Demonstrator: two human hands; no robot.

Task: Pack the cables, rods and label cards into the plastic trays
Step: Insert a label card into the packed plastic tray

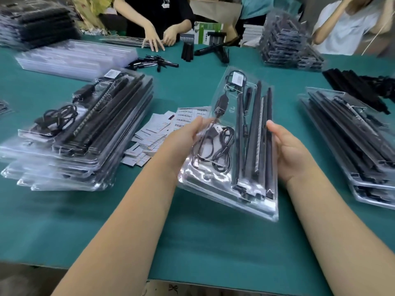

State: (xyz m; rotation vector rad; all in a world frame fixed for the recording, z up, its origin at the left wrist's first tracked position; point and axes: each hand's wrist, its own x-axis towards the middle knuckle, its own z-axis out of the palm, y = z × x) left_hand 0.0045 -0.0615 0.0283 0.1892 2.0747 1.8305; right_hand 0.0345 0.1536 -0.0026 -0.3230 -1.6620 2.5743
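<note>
Single head cam, wide-angle, looks fwd and down, close over green table (64, 221), hands near.

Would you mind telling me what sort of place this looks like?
Probably a packing bench in a small factory or workshop: stacks of filled plastic trays on a green table, a heap of barcode label cards, and other workers seated opposite.
</note>
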